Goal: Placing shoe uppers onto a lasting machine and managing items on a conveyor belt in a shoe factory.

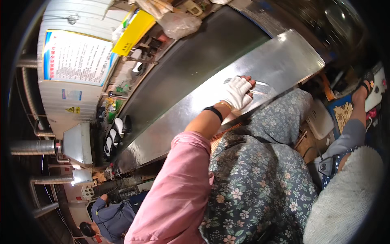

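My left hand [239, 92] wears a white glove with bare fingertips. It reaches onto a shiny metal worktop [292, 53], fingers stretched and laid over the surface. Thin shiny strips [262, 84] show just past the fingertips; what they are, and whether the hand touches them, I cannot make out. A black band [214, 114] circles the wrist below a pink sleeve [176, 183]. Large and close at the lower right is an off-white knit shape [345, 199] that looks like my right hand in a glove. Its fingers are hidden. A dark floral apron [256, 179] covers my lap.
A dark belt-like surface [183, 61] runs behind the worktop. Black-and-white shoe-like pieces [115, 132] stand at its left end. A clear plastic bag [178, 24] lies on the back ledge. Another person's leg [353, 122] is at right; another person [111, 217] is at lower left.
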Motion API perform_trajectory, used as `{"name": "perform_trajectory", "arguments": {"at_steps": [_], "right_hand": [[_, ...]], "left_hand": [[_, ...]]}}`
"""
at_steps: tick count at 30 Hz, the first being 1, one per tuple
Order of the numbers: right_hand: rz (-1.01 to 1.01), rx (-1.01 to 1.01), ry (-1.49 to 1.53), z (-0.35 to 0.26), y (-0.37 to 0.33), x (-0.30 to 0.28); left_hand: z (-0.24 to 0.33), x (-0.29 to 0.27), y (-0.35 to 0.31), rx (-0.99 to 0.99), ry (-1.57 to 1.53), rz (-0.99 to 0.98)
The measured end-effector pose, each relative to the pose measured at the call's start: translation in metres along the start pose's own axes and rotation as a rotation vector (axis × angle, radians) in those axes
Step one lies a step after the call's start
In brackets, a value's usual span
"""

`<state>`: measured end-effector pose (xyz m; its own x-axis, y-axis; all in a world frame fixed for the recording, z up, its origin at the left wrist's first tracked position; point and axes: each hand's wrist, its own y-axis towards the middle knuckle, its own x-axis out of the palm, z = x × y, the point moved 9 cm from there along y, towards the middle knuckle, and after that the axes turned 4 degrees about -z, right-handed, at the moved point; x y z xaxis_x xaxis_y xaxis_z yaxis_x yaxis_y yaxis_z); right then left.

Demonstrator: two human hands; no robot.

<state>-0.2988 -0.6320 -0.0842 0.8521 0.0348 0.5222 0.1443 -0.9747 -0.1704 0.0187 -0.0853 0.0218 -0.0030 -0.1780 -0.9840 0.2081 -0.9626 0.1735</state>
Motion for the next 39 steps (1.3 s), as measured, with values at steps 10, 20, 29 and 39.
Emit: {"name": "perform_trajectory", "arguments": {"at_steps": [10, 20, 29, 39], "right_hand": [[-0.019, -0.181, -0.016, -0.014, 0.009, 0.007], [-0.155, -0.205, -0.295, -0.059, -0.091, 0.054], [-1.111, 0.159, -0.454, -0.072, -0.354, 0.267], [-1.929, 0.867, -0.297, -0.064, -0.552, 0.331]], "left_hand": [[-0.004, 0.007, 0.006, 0.018, -0.055, 0.045], [-0.013, 0.004, 0.000, -0.010, -0.130, 0.088], [0.004, -0.016, -0.009, 0.023, -0.089, 0.107], [-0.132, -0.109, -0.183, -0.331, -0.007, -0.137]]}}
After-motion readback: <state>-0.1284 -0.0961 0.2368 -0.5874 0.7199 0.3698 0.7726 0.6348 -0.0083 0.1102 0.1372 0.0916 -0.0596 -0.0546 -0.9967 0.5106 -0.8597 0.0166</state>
